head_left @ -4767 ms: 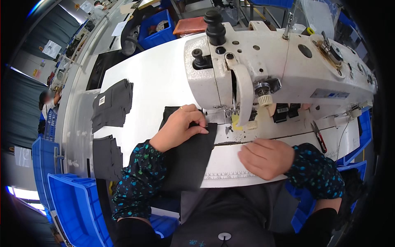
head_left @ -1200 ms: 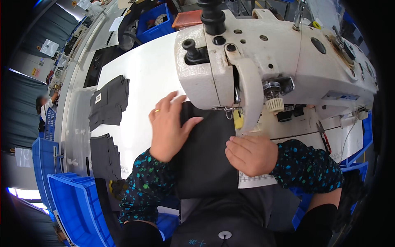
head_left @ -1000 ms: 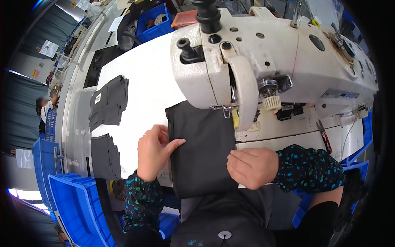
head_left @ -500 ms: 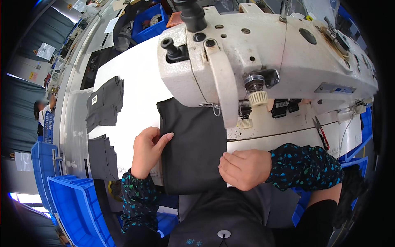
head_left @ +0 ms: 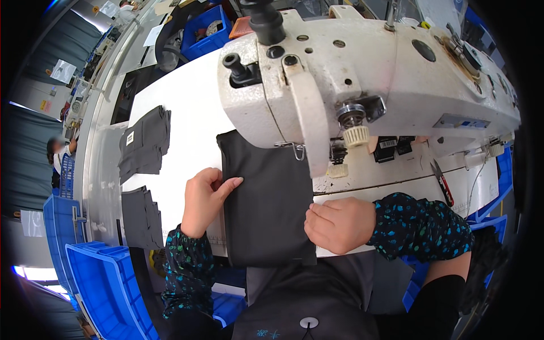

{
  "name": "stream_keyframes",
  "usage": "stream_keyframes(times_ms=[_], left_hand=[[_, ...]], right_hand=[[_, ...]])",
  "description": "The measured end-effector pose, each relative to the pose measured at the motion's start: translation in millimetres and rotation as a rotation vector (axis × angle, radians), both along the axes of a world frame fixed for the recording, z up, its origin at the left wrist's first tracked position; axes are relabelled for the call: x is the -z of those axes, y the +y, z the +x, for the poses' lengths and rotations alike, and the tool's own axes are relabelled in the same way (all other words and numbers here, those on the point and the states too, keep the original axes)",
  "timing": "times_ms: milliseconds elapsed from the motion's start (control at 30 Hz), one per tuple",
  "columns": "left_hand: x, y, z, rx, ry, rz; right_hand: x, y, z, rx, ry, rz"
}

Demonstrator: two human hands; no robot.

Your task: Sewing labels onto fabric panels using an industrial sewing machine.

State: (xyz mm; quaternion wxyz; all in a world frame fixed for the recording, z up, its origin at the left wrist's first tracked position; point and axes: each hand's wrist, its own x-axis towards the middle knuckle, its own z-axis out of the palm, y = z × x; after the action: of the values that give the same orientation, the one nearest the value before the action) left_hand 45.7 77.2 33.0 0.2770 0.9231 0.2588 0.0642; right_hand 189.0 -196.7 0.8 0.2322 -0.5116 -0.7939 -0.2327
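Observation:
A black fabric panel [head_left: 269, 212] lies on the white sewing table, its far end under the head of a white sewing machine [head_left: 317, 85]. My left hand [head_left: 205, 198] pinches the panel's left edge between thumb and fingers. At the panel's right edge, the fingers of my right hand [head_left: 340, 225] are curled closed on the cloth. The near end of the panel hangs over the table's front edge toward my lap. The machine head hides the needle and presser foot.
Stacks of dark fabric pieces [head_left: 145, 141] lie on the table at left, a second stack [head_left: 141, 218] nearer me. Red-handled snips [head_left: 442, 182] and small black labels [head_left: 386, 149] lie right of the machine head. Blue crates [head_left: 102, 283] stand at lower left. Another person sits far left.
The fabric panel has shifted slightly to the right. Both hands have moved a little with its edges, the left one slightly away from me.

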Motion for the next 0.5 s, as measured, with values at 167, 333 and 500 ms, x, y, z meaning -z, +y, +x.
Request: stream_keyframes(times_ms=[167,333,500], left_hand=[[12,13,15,-0.023,-0.047,0.003],[19,26,31,0.034,-0.124,0.080],[25,35,47,0.027,-0.148,0.067]], right_hand=[[0,5,14,0.045,0.027,-0.014],[1,13,27,0.106,0.069,0.003],[2,13,37,0.196,0.035,-0.058]])
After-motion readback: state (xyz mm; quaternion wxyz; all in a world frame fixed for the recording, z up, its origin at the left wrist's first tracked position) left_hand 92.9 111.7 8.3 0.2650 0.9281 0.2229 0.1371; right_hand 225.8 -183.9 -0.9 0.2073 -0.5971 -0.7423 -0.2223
